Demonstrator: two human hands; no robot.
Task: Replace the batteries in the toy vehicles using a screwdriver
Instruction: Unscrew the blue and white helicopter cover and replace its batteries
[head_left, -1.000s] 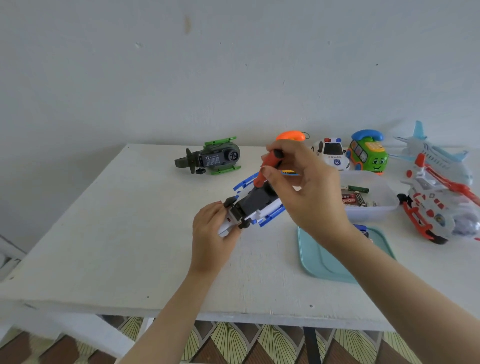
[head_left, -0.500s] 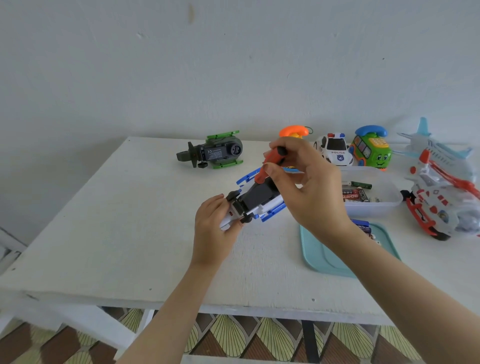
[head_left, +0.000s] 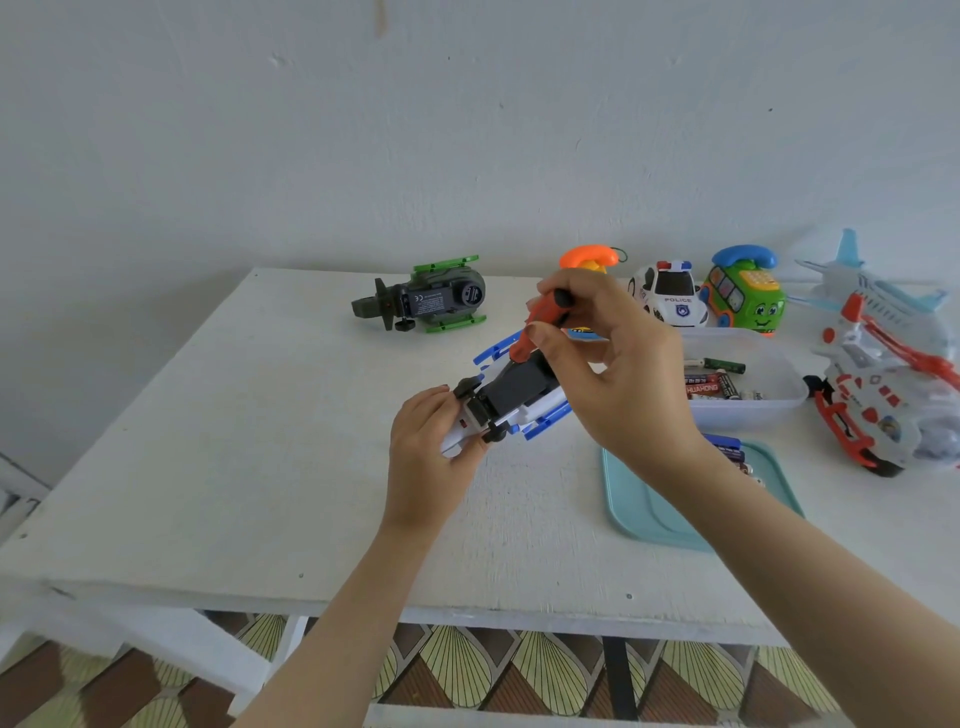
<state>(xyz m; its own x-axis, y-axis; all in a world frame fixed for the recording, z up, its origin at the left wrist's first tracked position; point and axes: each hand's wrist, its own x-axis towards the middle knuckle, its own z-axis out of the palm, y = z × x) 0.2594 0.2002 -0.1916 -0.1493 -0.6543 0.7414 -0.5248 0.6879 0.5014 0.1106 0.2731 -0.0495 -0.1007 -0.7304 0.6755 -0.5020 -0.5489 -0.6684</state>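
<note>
At the middle of a white painted wooden table (head_left: 218, 467), a person's left hand (head_left: 423, 467) grips the near end of an upturned white-and-blue plastic toy vehicle (head_left: 511, 400). The right hand (head_left: 618, 369) pinches an orange-handled screwdriver (head_left: 540, 322) between thumb and fingers, its tip down on the toy's dark underside. A clear plastic tub of batteries (head_left: 769, 410) sits just right.

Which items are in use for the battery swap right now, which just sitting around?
In use: blue-and-white toy vehicle held by left hand; orange-handled screwdriver in right hand; clear plastic tub of batteries; teal tray holding batteries.
Idle: dark green toy vehicle; white police car; green phone bus; red-and-white toy helicopter.
</note>
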